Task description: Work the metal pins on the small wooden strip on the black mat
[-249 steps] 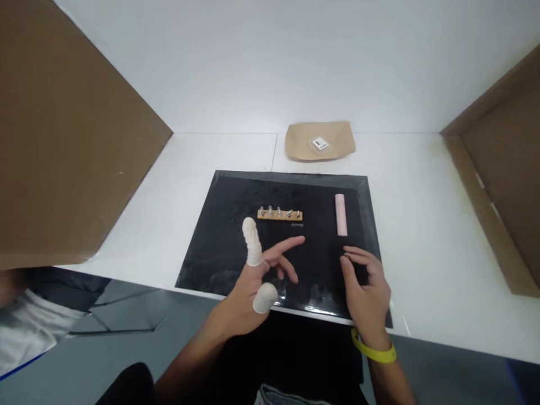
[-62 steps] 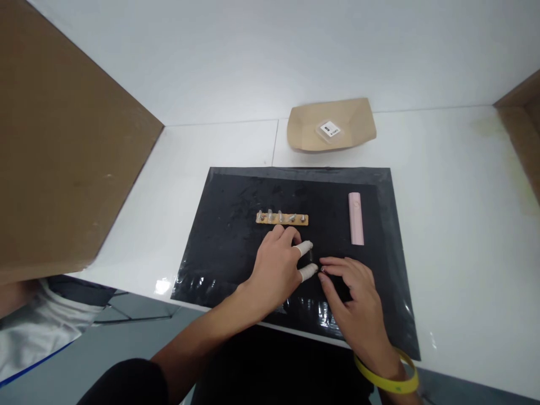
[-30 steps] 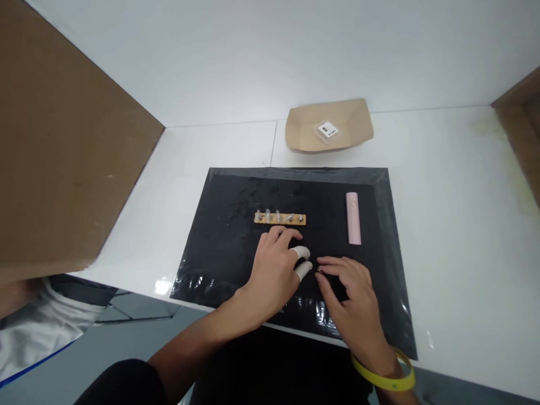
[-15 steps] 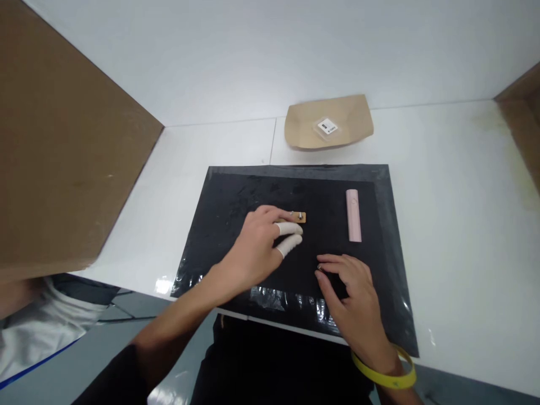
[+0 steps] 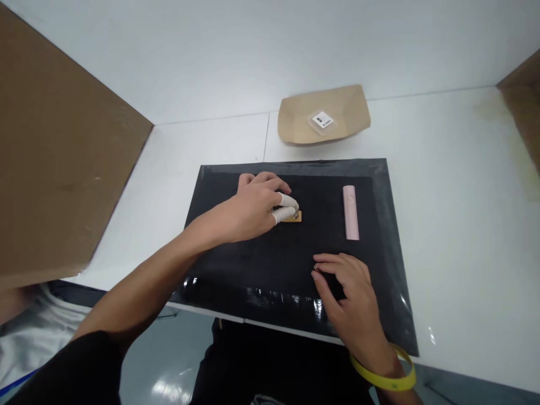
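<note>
Wooden strip [image 5: 294,216] sits pinched in the left hand [image 5: 253,205] grip; right hand [image 5: 350,292] grip unclear.

A pink cylinder [image 5: 350,212] lies on the right part of a black mat [image 5: 236,264] spread over the white worktop [image 5: 455,225]. Behind the mat sits a brown paper tray [image 5: 295,121] holding a small labelled packet [image 5: 322,120]. Brown cardboard panels [image 5: 54,163] stand at both sides.

A glossy black plastic mat [image 5: 236,270] lies on the smooth white table [image 5: 455,185]; the small tan wooden strip [image 5: 295,217] carries shiny metal screws, beside a matt pink plastic cylinder [image 5: 350,212] and matt brown paper tray [image 5: 295,115]
</note>
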Action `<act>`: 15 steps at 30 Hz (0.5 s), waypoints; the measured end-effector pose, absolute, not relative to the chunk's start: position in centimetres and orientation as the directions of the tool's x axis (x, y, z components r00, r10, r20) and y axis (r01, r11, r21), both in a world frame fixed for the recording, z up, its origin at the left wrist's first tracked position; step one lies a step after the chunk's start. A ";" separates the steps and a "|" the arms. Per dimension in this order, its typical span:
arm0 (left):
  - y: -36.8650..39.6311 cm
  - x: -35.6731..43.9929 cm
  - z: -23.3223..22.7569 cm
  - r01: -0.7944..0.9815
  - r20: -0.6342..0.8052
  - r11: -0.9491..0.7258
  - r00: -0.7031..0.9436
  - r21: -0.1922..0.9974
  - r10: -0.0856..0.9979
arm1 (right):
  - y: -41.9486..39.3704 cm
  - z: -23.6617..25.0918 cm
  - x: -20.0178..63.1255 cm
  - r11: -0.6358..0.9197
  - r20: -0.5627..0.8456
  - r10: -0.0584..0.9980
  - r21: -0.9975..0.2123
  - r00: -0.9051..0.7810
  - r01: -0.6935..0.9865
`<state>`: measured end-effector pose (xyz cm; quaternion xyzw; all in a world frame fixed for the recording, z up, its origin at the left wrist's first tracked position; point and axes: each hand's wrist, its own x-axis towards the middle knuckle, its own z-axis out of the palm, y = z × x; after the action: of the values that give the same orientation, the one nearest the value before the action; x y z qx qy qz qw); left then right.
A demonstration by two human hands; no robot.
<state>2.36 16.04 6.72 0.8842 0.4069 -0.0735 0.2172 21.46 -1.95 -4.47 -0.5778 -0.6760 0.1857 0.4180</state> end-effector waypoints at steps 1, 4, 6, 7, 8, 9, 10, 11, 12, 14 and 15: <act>16.1 2.5 6.8 0.750 -0.323 -0.582 0.661 0.315 0.677 | -2.0 -4.5 21.4 0.259 0.346 0.938 -0.735 0.019 0.626; 16.2 2.8 6.8 0.760 -0.350 -0.580 0.650 0.294 0.675 | -1.9 -4.5 21.4 0.250 0.336 0.942 -0.740 0.021 0.624; 16.4 2.9 6.7 0.764 -0.349 -0.578 0.646 0.289 0.679 | -1.9 -4.5 21.4 0.252 0.334 0.943 -0.740 0.015 0.624; 16.4 2.9 6.7 0.762 -0.346 -0.581 0.647 0.286 0.679 | -1.9 -4.4 21.4 0.252 0.332 0.943 -0.740 0.013 0.624; 16.5 3.0 6.7 0.761 -0.341 -0.585 0.649 0.280 0.680 | -1.9 -4.4 21.4 0.251 0.331 0.943 -0.739 0.013 0.625; 16.6 3.0 6.6 0.761 -0.339 -0.589 0.648 0.272 0.681 | -1.9 -4.4 21.4 0.247 0.328 0.945 -0.740 0.015 0.626; 16.7 3.0 6.6 0.763 -0.338 -0.591 0.646 0.262 0.684 | -2.0 -4.3 21.4 0.243 0.325 0.946 -0.742 0.018 0.625; 16.8 3.0 6.6 0.765 -0.338 -0.593 0.643 0.251 0.687 | -2.0 -4.3 21.4 0.239 0.320 0.947 -0.744 0.019 0.624; 16.9 3.1 6.5 0.769 -0.338 -0.592 0.639 0.242 0.691 | -2.0 -4.3 21.4 0.236 0.317 0.948 -0.747 0.020 0.621; 17.1 3.1 6.3 0.774 -0.335 -0.590 0.632 0.229 0.699 | -2.1 -4.2 21.4 0.234 0.311 0.950 -0.752 0.020 0.616; 17.2 3.1 6.2 0.773 -0.331 -0.592 0.633 0.228 0.700 | -2.1 -4.2 21.4 0.231 0.306 0.952 -0.755 0.019 0.614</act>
<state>3.10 17.25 6.22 0.8862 0.4155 -0.1036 0.1771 21.35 -2.09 -4.18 -0.5848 -0.6693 0.2066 0.4092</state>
